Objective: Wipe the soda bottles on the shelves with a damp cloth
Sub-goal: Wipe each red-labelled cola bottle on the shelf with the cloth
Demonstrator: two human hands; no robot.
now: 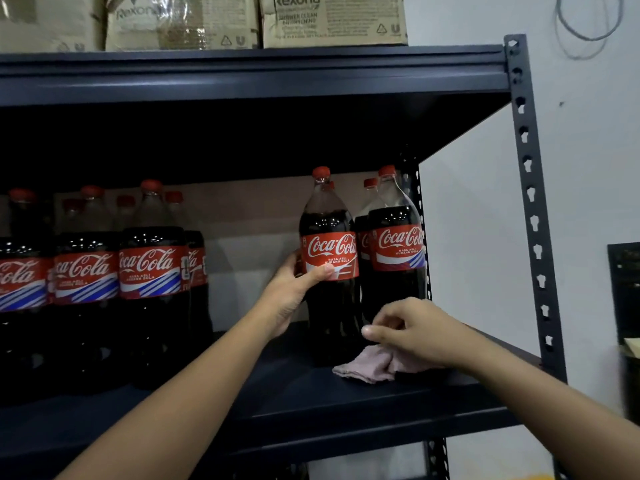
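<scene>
Left hand [289, 292] grips a cola bottle [329, 244] at the label: thumb across the front of the label's lower edge, fingers curled round the far side. Bottle stands upright on the dark shelf [311, 403], red cap on, w/ dark liquid up to the shoulder.

Right hand [412, 332] hovers low in front of the next bottle [398, 244], just above a pinkish cloth [367, 367]. Fingers loosely curled, thumb stuck out to the left; can't tell whether the hand actually pinches the cloth or only sits over it. Cloth lies crumpled on the shelf, at the foot of the held bottle and partly under the right hand.

Next bottle stands just right of the held one, close to the rear shelf post; another bottle is half hidden behind & between the two, only cap and part of its label showing.

Well apart to the left, past a bare gap of shelf, a group of cola bottles [149, 271] stands upright in rows, labels facing out.

Above, the upper shelf carries cardboard boxes [332, 22] marked Rexona. Front upright post [533, 220] w/ keyhole slots at right; white wall [478, 202] behind, a grey wire loop [585, 26] hanging on it top right.
</scene>
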